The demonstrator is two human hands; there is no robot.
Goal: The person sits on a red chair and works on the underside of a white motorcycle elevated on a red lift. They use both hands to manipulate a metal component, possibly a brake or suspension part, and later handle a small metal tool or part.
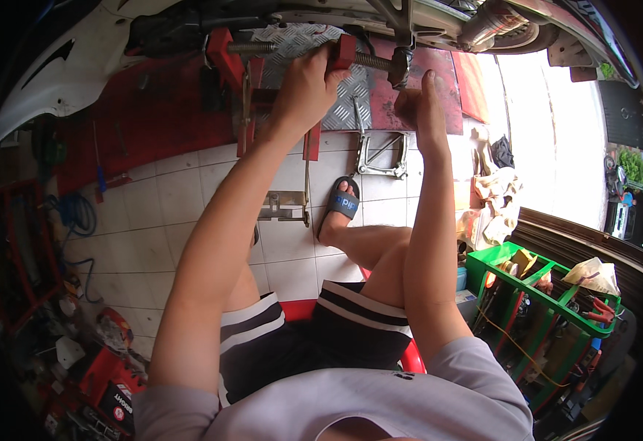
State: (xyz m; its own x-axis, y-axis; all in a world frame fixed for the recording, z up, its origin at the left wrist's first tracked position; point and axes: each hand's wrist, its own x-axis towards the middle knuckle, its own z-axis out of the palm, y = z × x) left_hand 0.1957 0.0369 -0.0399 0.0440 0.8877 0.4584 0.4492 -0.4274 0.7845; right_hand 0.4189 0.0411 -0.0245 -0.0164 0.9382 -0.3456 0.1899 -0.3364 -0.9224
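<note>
Under the motorcycle, a red metal clamp (225,59) with a thick threaded screw (373,62) spans the upper middle of the head view. My left hand (308,87) is closed on the clamp's red block at the screw. To the right, my right hand (426,114) is just below the screw's dark end fitting (401,67), its thumb stretched upward. The other fingers look bent into shadow, and whether they touch or hold anything is unclear. A metal stand frame (382,156) lies on the tiles below the right hand.
The motorcycle's underside (439,29) crosses the top, over a red platform with a treadplate (351,103). My sandalled foot (340,206) is near a metal bracket (285,206). A green tool rack (549,290) stands at right; a blue hose (77,214) lies at left.
</note>
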